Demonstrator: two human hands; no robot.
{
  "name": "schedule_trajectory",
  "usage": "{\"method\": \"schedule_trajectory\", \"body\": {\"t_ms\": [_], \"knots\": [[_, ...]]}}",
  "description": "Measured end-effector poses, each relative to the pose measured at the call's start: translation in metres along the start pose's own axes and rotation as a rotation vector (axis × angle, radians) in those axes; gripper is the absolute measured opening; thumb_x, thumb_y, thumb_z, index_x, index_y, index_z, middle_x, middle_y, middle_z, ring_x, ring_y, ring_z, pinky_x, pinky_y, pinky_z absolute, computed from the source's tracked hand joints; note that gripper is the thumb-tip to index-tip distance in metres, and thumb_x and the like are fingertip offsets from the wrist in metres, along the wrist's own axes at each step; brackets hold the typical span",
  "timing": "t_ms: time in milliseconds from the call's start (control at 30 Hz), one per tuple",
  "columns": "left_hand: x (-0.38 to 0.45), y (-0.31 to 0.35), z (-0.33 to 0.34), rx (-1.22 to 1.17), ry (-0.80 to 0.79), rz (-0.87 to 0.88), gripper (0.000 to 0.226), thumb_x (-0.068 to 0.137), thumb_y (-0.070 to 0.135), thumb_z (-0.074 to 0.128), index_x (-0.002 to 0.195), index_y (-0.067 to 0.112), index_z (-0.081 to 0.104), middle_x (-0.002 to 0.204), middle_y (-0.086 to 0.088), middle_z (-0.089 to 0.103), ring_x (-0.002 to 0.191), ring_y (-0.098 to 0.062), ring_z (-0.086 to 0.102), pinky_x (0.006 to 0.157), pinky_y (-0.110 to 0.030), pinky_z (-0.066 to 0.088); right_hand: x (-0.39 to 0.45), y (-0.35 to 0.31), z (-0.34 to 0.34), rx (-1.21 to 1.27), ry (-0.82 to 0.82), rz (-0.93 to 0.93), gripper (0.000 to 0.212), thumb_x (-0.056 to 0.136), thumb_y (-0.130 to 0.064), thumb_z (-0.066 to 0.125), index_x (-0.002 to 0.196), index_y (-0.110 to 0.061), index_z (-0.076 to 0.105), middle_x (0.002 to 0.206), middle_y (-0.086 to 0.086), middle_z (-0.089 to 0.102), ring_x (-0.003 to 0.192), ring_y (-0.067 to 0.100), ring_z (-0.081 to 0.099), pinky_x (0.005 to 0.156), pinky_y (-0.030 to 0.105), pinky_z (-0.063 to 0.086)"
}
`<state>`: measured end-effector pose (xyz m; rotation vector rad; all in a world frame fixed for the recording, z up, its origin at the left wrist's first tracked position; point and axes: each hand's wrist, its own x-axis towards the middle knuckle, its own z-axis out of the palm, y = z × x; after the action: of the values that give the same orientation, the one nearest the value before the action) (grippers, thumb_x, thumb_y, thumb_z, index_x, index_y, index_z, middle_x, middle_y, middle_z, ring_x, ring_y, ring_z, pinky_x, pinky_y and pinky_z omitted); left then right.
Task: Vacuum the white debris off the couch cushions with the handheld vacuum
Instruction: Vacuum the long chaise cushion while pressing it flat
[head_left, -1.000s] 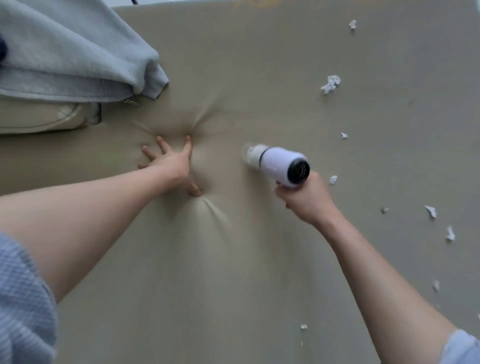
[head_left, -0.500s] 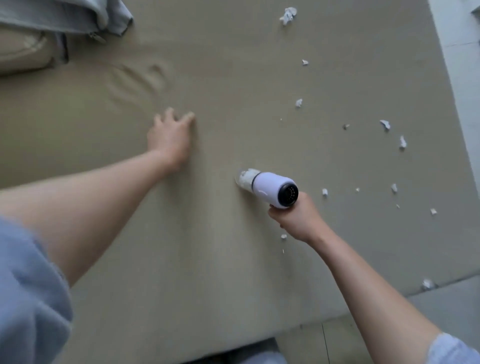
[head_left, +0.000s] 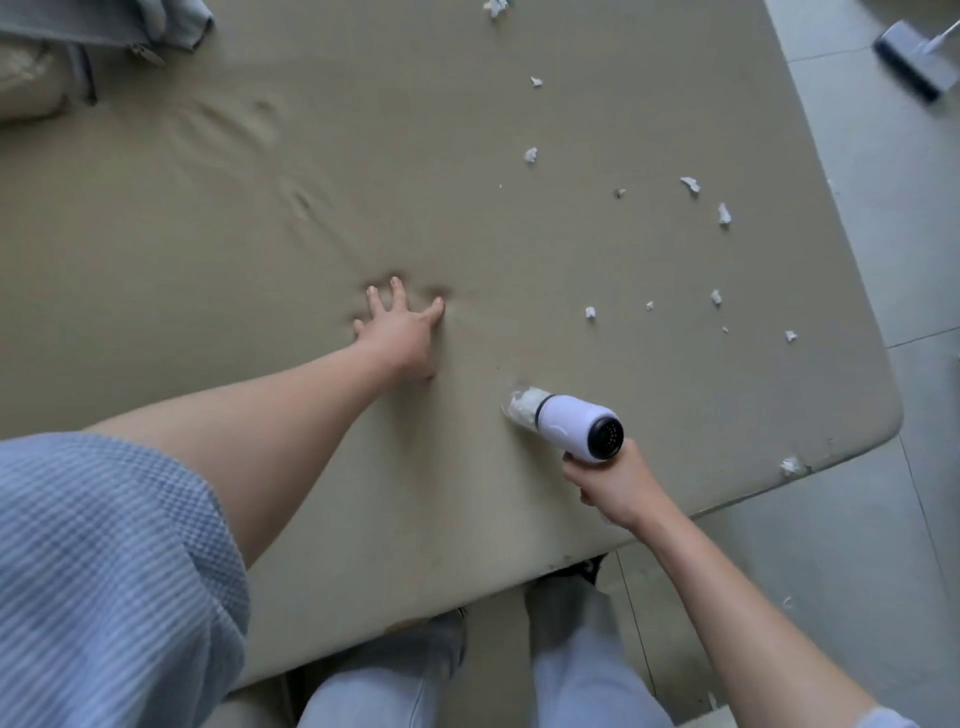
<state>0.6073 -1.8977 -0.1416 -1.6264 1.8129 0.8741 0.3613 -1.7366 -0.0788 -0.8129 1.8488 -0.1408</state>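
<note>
Where white debris (head_left: 723, 214) dots beige cushion (head_left: 519, 234), left hand (head_left: 402, 332) splayed, right hand (head_left: 615, 483) gripping vacuum (head_left: 563, 423), grey tiles (head_left: 883, 545)

Seen from above: tan couch cushion (head_left: 467, 182), dented under the left hand (head_left: 402, 332), fingers splayed and pressed flat. Just right of that hand and nearer the cushion's front edge, the handheld vacuum (head_left: 569, 423), nozzle down on the fabric, clear cup packed white, gripped by the right hand (head_left: 615, 483). Farther right, scattered white debris (head_left: 722, 213). Beyond the cushion's right edge, grey tiled floor (head_left: 857, 545).
</note>
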Motion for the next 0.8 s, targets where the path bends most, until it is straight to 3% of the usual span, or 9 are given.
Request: {"method": "schedule_trajectory", "body": {"t_ms": [133, 367, 467, 533, 633, 733, 800], "knots": [[0.0, 0.006, -0.004, 0.024, -0.037, -0.03, 0.104, 0.084, 0.032, 0.076, 0.159, 0.04, 0.004, 0.164, -0.019, -0.021, 0.15, -0.051, -0.01, 0.115, -0.066, 0.023, -0.006, 0.015, 0.002, -0.074, -0.045, -0.022, 0.012, 0.074, -0.02, 0.064, 0.069, -0.015, 0.054, 0.058, -0.002, 0.05, 0.052, 0.018, 0.045, 0.051, 0.027, 0.034], [-0.001, 0.009, 0.004, 0.079, 0.009, -0.088, 0.103, 0.086, 0.034, 0.072, 0.157, 0.045, -0.001, 0.165, -0.015, -0.023, 0.152, -0.046, -0.011, 0.116, -0.062, 0.027, -0.004, 0.036, -0.027, -0.312, -0.083, -0.097, 0.02, 0.071, -0.018, 0.063, 0.062, -0.023, 0.046, 0.056, -0.006, 0.047, 0.054, 0.018, 0.039, 0.052, 0.028, 0.032], [-0.005, 0.019, 0.013, 0.097, 0.081, -0.157, 0.09, 0.092, 0.026, 0.06, 0.158, 0.043, 0.001, 0.166, -0.015, -0.018, 0.152, -0.046, -0.005, 0.115, -0.059, 0.029, 0.0, 0.056, -0.039, -0.169, -0.036, -0.059, 0.015, 0.069, -0.018, 0.064, 0.063, -0.019, 0.049, 0.057, -0.001, 0.049, 0.055, 0.02, 0.04, 0.053, 0.03, 0.034], [-0.015, 0.034, 0.025, 0.105, 0.168, -0.178, 0.078, 0.097, 0.018, 0.05, 0.16, 0.035, 0.007, 0.167, -0.018, -0.007, 0.152, -0.046, 0.003, 0.115, -0.057, 0.03, 0.003, 0.068, -0.047, -0.071, 0.016, -0.045, 0.015, 0.062, -0.028, 0.064, 0.063, -0.017, 0.054, 0.058, 0.001, 0.052, 0.057, 0.02, 0.046, 0.053, 0.033, 0.038], [-0.037, 0.068, 0.047, 0.033, 0.27, -0.065, 0.073, 0.094, 0.009, 0.047, 0.158, 0.032, 0.022, 0.167, -0.016, 0.006, 0.152, -0.04, 0.014, 0.112, -0.05, 0.035, 0.005, 0.084, -0.062, 0.032, 0.074, -0.043, 0.02, 0.059, -0.034, 0.065, 0.066, -0.016, 0.057, 0.062, 0.002, 0.055, 0.059, 0.019, 0.049, 0.055, 0.033, 0.041], [-0.06, 0.12, 0.075, -0.037, 0.189, 0.104, 0.074, 0.094, 0.025, 0.059, 0.157, 0.038, 0.022, 0.168, -0.013, 0.008, 0.152, -0.038, 0.014, 0.114, -0.049, 0.036, 0.005, 0.108, -0.093, 0.09, 0.094, -0.047, 0.025, 0.057, -0.032, 0.065, 0.066, -0.01, 0.059, 0.063, 0.001, 0.052, 0.061, 0.016, 0.042, 0.056, 0.033, 0.039], [-0.063, 0.154, 0.091, -0.052, 0.131, 0.056, 0.079, 0.093, 0.039, 0.064, 0.158, 0.038, 0.019, 0.167, -0.017, 0.0, 0.152, -0.045, 0.005, 0.117, -0.054, 0.031, 0.006, 0.129, -0.118, 0.085, 0.104, -0.033, 0.041, 0.054, -0.036, 0.064, 0.075, -0.001, 0.065, 0.066, 0.004, 0.056, 0.062, 0.015, 0.046, 0.056, 0.035, 0.042]]}}
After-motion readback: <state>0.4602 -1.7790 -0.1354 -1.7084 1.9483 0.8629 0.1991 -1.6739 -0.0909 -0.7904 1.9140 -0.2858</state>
